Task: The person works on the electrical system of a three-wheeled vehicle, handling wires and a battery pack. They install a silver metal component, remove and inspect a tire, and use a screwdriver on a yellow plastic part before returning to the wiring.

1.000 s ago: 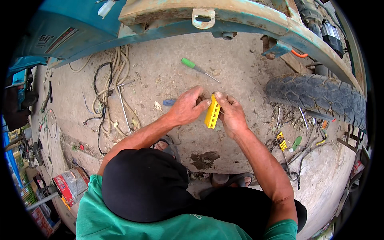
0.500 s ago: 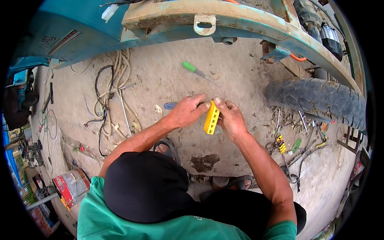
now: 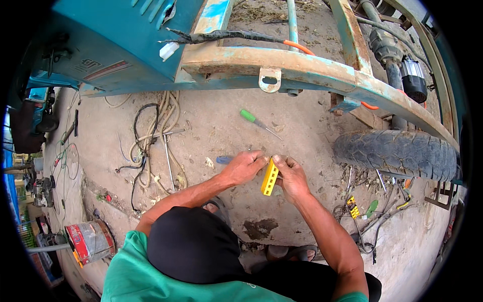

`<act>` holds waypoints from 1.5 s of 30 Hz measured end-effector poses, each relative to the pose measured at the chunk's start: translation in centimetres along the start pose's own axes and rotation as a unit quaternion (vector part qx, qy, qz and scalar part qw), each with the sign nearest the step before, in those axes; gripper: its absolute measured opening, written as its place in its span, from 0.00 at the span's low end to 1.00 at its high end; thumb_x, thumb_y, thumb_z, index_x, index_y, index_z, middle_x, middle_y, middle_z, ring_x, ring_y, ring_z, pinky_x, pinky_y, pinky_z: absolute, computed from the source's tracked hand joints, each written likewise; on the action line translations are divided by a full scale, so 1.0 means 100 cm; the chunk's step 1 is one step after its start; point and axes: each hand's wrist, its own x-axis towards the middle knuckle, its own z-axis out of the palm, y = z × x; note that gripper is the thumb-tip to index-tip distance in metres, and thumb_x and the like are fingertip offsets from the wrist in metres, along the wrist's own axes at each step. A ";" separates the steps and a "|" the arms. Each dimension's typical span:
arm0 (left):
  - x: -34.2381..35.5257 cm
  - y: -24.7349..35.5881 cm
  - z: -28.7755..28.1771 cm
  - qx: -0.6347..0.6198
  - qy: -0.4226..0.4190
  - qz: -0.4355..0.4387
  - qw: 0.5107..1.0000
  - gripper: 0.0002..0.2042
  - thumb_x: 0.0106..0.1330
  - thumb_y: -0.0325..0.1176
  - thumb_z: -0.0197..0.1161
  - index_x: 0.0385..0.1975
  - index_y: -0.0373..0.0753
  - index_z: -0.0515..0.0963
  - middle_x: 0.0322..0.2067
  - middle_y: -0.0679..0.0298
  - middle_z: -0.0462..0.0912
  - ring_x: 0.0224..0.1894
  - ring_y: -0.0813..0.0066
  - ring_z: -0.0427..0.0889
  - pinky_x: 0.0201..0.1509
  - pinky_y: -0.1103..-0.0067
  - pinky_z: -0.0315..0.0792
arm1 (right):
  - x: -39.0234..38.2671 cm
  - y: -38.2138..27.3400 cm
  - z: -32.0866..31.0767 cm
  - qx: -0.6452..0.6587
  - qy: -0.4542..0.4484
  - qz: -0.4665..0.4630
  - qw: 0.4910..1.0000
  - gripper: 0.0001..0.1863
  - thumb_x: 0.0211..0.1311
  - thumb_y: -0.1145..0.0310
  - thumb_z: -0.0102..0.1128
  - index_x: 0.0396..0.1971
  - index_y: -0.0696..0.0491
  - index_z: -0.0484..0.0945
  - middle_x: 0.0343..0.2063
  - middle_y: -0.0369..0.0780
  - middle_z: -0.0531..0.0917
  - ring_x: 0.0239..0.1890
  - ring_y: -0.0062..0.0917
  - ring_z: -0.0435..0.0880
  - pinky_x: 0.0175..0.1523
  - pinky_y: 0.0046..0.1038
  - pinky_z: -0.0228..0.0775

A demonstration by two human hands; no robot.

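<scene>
My right hand (image 3: 293,180) grips a narrow yellow plastic piece (image 3: 269,182) with a row of square openings, its thumb near the upper end. The piece slants, its lower end toward me. My left hand (image 3: 245,168) is closed in a pinch beside that upper end; whatever lies between its fingertips is too small to make out. Just left of this hand, a blue object (image 3: 224,159) lies on the ground, partly covered by the hand. Farther out, a screwdriver with a green handle (image 3: 247,116) rests on the concrete.
A rusty teal vehicle frame (image 3: 312,68) crosses ahead, with a black tire (image 3: 397,155) at right. Tangled hoses (image 3: 173,118) and a metal T-handled rod (image 3: 168,158) lie at left. A red and grey bucket (image 3: 93,241) stands lower left. Yellow-black packaging (image 3: 353,207) sits among cables at right.
The view has tilted up, so everything sits lower in the picture and more of the frame shows. Both hands keep nearly the same pose at the yellow piece.
</scene>
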 end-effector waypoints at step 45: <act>-0.004 -0.014 0.007 -0.101 0.024 0.082 0.991 0.13 0.72 0.39 0.54 0.32 0.35 0.75 0.23 0.66 0.75 0.22 0.80 0.75 0.25 0.80 0.68 | 0.006 -0.001 -0.001 -0.004 -0.028 -0.005 1.000 0.29 0.64 0.50 0.65 0.49 0.61 0.71 0.37 0.43 0.80 0.39 0.27 0.82 0.46 0.35 0.81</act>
